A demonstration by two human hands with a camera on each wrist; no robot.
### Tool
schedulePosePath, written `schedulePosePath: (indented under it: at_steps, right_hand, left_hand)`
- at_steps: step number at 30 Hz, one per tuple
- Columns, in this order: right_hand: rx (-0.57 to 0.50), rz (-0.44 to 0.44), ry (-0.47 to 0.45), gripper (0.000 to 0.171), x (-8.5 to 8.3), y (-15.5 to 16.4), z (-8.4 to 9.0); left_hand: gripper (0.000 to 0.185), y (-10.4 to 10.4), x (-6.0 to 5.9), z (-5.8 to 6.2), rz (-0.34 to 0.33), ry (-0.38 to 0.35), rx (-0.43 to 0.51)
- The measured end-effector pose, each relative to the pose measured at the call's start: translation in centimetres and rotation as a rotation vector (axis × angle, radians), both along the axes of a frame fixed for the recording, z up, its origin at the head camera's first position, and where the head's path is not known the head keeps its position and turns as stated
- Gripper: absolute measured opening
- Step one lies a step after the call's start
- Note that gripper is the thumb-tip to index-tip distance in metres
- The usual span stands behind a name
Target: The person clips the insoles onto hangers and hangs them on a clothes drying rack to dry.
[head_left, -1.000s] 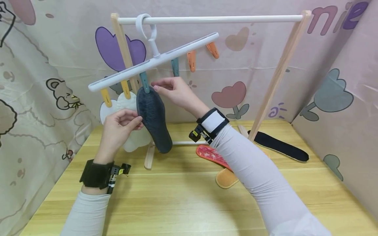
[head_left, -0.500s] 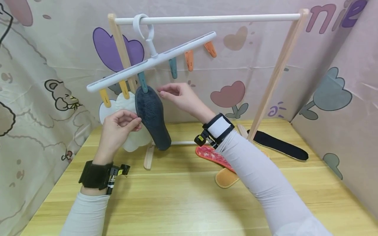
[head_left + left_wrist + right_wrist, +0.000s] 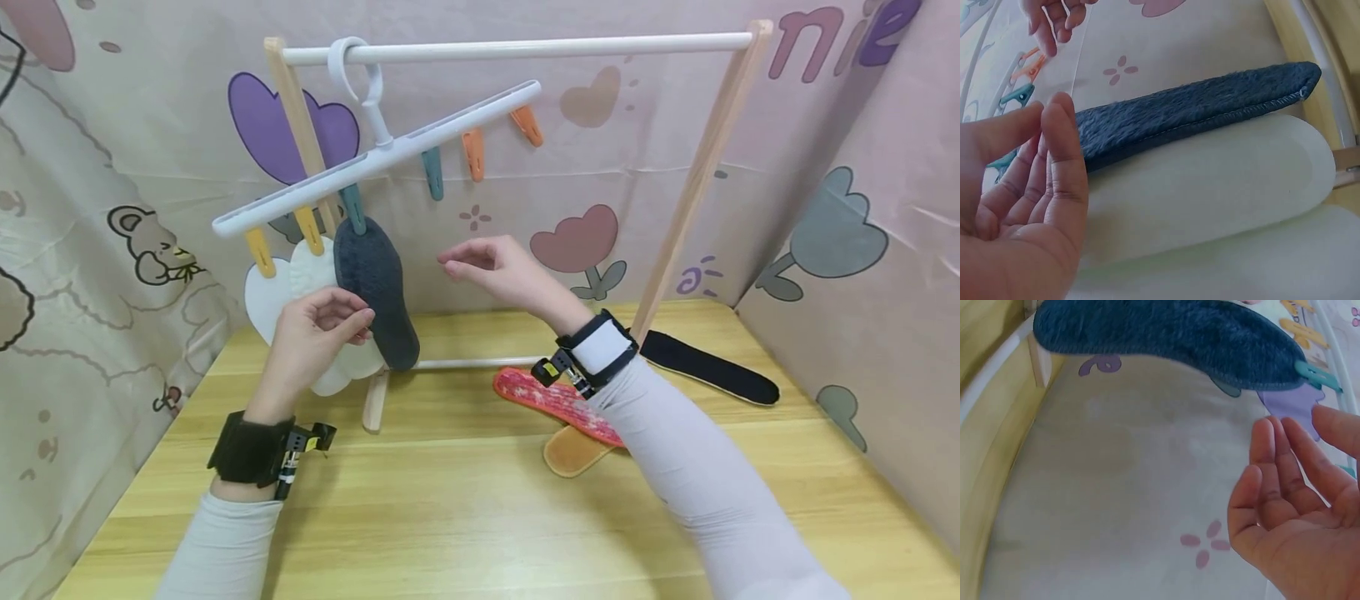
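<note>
Left hand (image 3: pixel 311 333), fingers loosely together, touches the dark blue fuzzy insole (image 3: pixel 372 287) hanging from a teal clip (image 3: pixel 351 209); right hand (image 3: pixel 504 271) hovers relaxed, empty.

left hand (image 3: pixel 311 337) touching dark insole (image 3: pixel 372 287) | insole clipped to hanger (image 3: pixel 375 154) | right hand (image 3: pixel 502 271) free beside it

Red patterned insole (image 3: pixel 551 400) overlapping orange insole (image 3: pixel 573 450), black insole (image 3: pixel 712 377) on wooden table (image 3: pixel 465 508), cartoon-print backdrop (image 3: pixel 825 167)
</note>
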State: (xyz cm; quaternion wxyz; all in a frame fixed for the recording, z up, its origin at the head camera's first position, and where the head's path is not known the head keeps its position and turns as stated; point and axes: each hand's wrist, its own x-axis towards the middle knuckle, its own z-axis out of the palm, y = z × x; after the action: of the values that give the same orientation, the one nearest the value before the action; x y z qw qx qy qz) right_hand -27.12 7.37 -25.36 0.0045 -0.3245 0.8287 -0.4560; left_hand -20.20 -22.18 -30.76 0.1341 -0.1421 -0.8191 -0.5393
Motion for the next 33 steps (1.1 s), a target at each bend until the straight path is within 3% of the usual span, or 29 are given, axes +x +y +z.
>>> schedulePosePath:
  at_steps: [13,19,25,33]
  right_hand:
    - [0.236,-0.01,0.031,0.029,2.1,4.8,-1.6]
    - [0.295,-0.017,0.01,0.026,3.3,6.8,-2.2]
    - [0.363,-0.038,-0.012,0.02,4.6,9.1,-2.9]
    - [0.414,-0.06,-0.045,0.022,6.4,11.3,-3.9]
  left_hand:
    - [0.015,2.8,-0.4,-0.5,-0.107,-0.043,-0.125]
    - [0.014,4.8,-0.9,-0.7,-0.181,-0.074,-0.151]
    - [0.013,6.9,-1.4,-0.9,-0.214,-0.09,-0.248]
    - [0.009,10.0,-2.3,-1.5,-0.295,-0.102,-0.261]
